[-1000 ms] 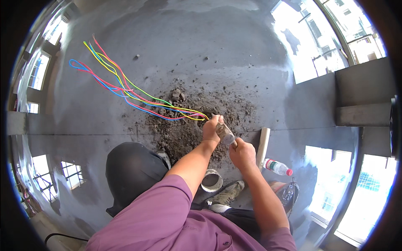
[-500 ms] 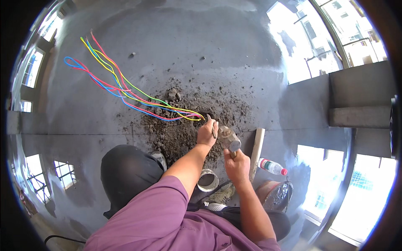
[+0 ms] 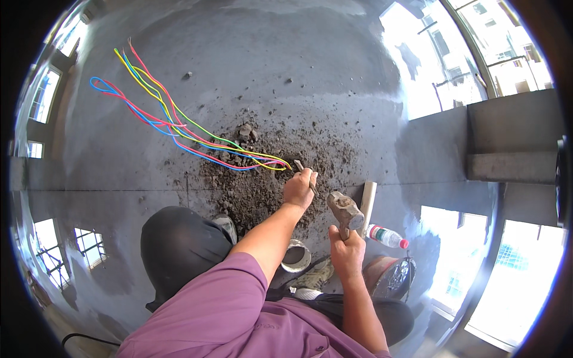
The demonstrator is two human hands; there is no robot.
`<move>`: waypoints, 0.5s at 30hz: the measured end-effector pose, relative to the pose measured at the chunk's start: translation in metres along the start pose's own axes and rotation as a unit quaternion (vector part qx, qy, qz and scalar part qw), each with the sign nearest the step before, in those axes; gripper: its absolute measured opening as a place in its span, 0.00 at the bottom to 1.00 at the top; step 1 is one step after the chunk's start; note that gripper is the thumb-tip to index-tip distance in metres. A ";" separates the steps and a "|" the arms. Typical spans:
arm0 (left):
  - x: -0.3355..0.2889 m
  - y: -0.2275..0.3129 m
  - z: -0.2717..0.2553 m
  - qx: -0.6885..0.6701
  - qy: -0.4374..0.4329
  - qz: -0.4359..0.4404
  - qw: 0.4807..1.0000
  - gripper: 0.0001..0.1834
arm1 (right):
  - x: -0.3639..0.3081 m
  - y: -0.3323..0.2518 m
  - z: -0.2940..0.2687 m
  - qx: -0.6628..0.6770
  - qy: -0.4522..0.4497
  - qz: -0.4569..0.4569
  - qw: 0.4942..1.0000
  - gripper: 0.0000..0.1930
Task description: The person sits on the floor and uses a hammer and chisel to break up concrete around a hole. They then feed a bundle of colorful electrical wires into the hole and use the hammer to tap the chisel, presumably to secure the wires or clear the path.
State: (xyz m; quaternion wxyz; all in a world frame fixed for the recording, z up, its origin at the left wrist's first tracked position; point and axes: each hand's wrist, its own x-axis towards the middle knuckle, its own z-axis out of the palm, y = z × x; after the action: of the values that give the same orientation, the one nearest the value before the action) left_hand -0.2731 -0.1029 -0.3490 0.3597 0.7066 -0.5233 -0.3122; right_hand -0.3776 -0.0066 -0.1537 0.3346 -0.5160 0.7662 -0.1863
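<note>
My left hand (image 3: 299,189) is closed round a chisel (image 3: 313,188), whose far end points into the broken rubble (image 3: 256,200) beside the wire ends. In my right hand (image 3: 347,253) I grip a club hammer (image 3: 346,210) by its handle. The hammer's head stands to the right of the chisel, apart from it. Red, yellow, blue and green electrical wires (image 3: 197,143) come out of the rubble close by my left hand and stretch away to the far left over the grey floor.
A pale pipe (image 3: 367,206) and a plastic bottle with a red cap (image 3: 389,237) lie to the right. Near my feet stand a small round container (image 3: 296,256) and a bucket (image 3: 391,277). My bent knee (image 3: 182,253) is at left. Loose lumps (image 3: 246,132) lie beyond the wires.
The hammer and my right hand have moved right, away from the chisel. My left hand has shifted slightly right and the chisel tilts more. The wires have stayed in place.
</note>
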 end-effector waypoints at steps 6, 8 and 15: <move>0.003 0.007 0.000 0.002 0.022 -0.007 1.000 0.14 | 0.005 -0.002 0.002 -0.016 -0.010 -0.015 1.000 0.12; 0.005 0.006 -0.003 -0.003 0.015 0.002 1.000 0.14 | 0.007 -0.002 0.003 -0.020 -0.018 -0.012 1.000 0.12; 0.003 0.002 -0.005 -0.007 0.023 0.016 1.000 0.15 | 0.009 -0.013 0.008 0.002 -0.037 -0.023 0.999 0.14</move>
State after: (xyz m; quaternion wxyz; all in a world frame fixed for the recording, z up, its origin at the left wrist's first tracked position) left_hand -0.2694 -0.1058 -0.3452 0.3818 0.7027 -0.5237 -0.2937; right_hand -0.3653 -0.0199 -0.1546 0.3589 -0.5394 0.7411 -0.1761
